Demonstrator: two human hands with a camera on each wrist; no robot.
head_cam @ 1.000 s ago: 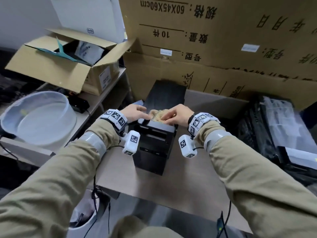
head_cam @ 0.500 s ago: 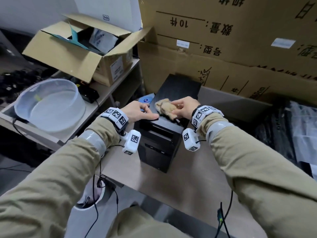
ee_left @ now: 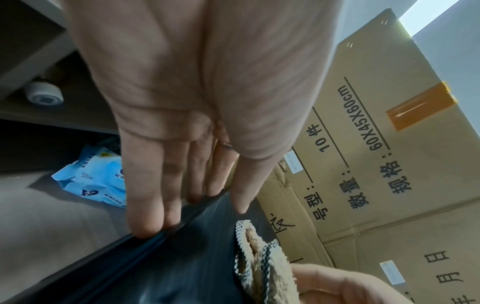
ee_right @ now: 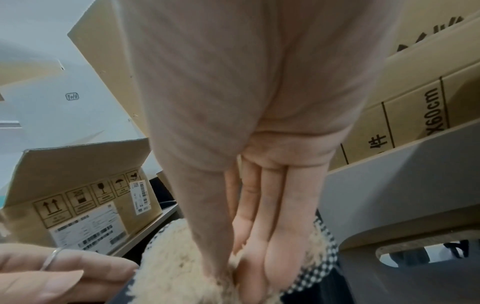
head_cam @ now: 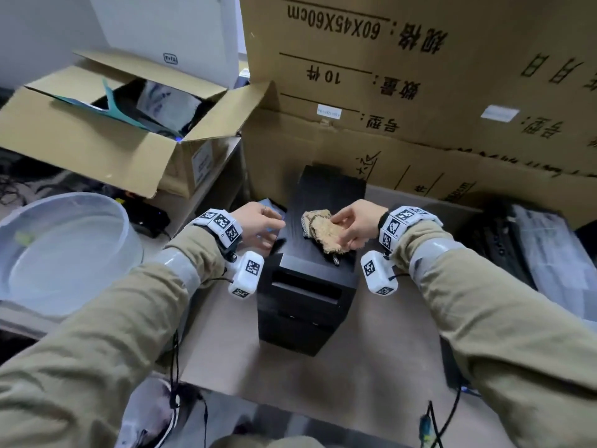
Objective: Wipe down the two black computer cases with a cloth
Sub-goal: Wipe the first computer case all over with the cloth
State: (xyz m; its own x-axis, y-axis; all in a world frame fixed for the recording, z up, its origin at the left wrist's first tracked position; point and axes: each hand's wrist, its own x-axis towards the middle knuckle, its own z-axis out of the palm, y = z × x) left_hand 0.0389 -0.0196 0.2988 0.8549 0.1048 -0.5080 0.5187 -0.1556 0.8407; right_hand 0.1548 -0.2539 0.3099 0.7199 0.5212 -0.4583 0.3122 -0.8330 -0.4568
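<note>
A black computer case (head_cam: 305,286) stands upright on the table, front toward me. A tan fluffy cloth (head_cam: 324,232) with a checked edge lies on its top. My right hand (head_cam: 344,229) pinches the cloth (ee_right: 168,261) between thumb and fingers (ee_right: 262,246). My left hand (head_cam: 273,234) rests at the case's top left edge (ee_left: 161,246). Its fingers (ee_left: 145,205) are straight against the side and the thumb is over the top. The cloth (ee_left: 262,261) lies just right of that thumb. I cannot make out a second case for certain.
Large cardboard boxes (head_cam: 420,101) stand right behind the case. An open carton (head_cam: 106,130) and a white basin (head_cam: 61,250) sit on a shelf at left. A blue wipes pack (ee_left: 96,181) lies left of the case. Black items in plastic (head_cam: 546,257) lie at right.
The cloth has moved from the case's front top edge back to the middle of the top, held by my right hand. My left hand shifted to the left edge.
</note>
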